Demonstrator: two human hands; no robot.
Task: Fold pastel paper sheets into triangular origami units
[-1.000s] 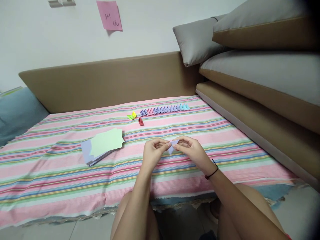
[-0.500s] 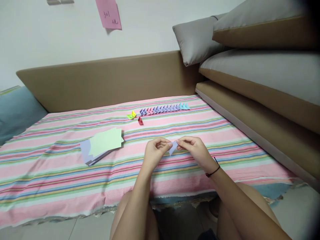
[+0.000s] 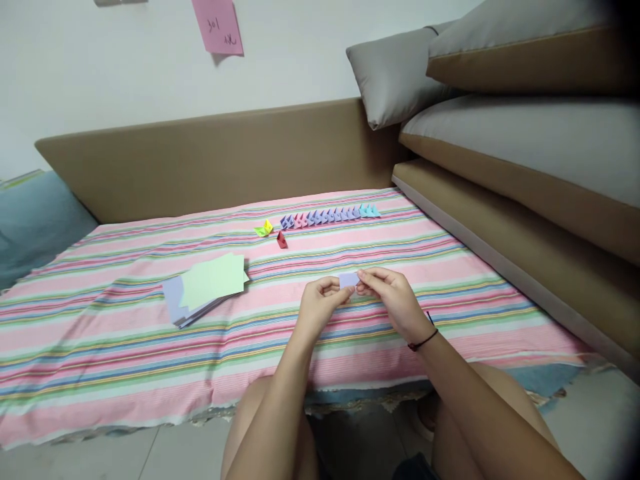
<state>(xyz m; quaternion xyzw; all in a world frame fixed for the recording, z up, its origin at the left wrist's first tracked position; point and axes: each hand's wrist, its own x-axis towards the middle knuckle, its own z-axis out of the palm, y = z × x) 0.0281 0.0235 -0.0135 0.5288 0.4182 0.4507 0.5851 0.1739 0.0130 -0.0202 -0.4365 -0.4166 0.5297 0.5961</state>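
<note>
A small lilac folded paper piece (image 3: pixel 349 279) is pinched between both hands just above the striped cloth (image 3: pixel 100 347). My left hand (image 3: pixel 320 307) grips its left side with thumb and fingers closed. My right hand (image 3: pixel 393 300), with a dark band at the wrist, holds the right side, fingers curled. A stack of paper sheets (image 3: pixel 207 290), pale green on top and lilac beneath, lies to the left of my hands. Further back sits a row of folded paper pieces (image 3: pixel 327 216) in lilac, pink and blue, with a yellow-green piece (image 3: pixel 264 230) and a red piece (image 3: pixel 282 241) beside it.
A tan padded backrest (image 3: pixel 210 157) runs behind the cloth. Stacked tan and grey cushions (image 3: pixel 520 153) rise on the right, with a grey pillow (image 3: pixel 390 77) on top. A blue cushion (image 3: pixel 35 223) sits at the left. A pink note (image 3: pixel 219 25) hangs on the wall. My knees show below.
The lilac piece showed a downward point between my fingers; now it looks like a small flat rectangle. Both hands have moved slightly up and closer together.
</note>
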